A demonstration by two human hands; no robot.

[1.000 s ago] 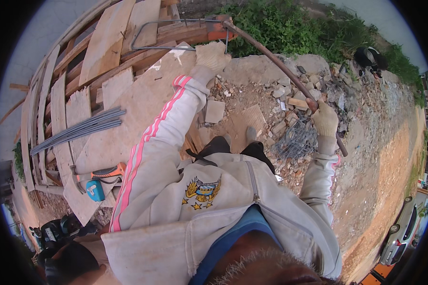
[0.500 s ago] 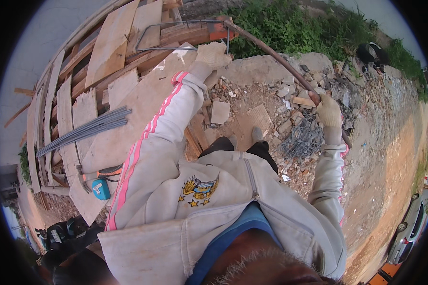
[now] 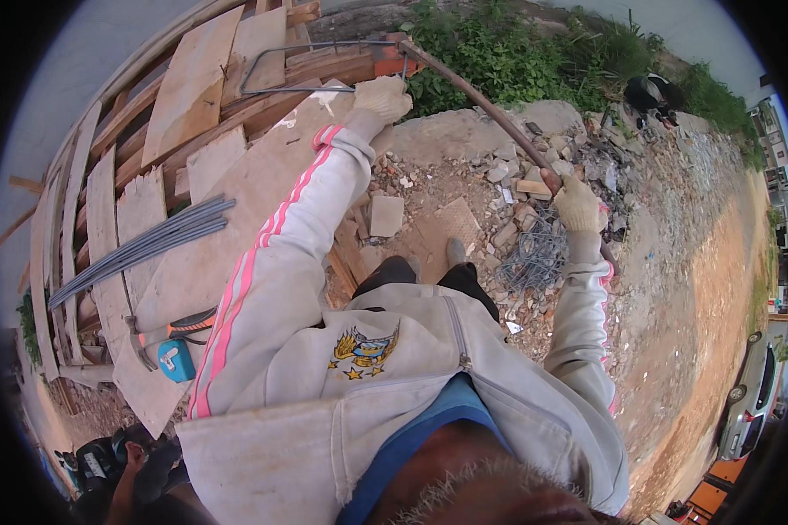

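Observation:
My left hand, in a cream work glove, closes round a thin grey steel rod bent into an open rectangle. The rod reaches over the timber to the head of a long rusty brown bar. That head rests by an orange-red block at the bench edge. My right hand, gloved alike, is wrapped round the lower part of the bar, which slants down to the right. Exactly how rod and bar head meet is too small to tell.
Straight rods, a claw hammer and a teal tape measure lie on the plank bench to my left. Tangled wire-like metal sits among rubble by my feet. A co-worker's arm shows at lower left.
The whole view has shifted slightly, with the scene sliding left. Both hands keep their holds, and the bar's slant is nearly the same. A co-worker's raised hand now shows at lower left.

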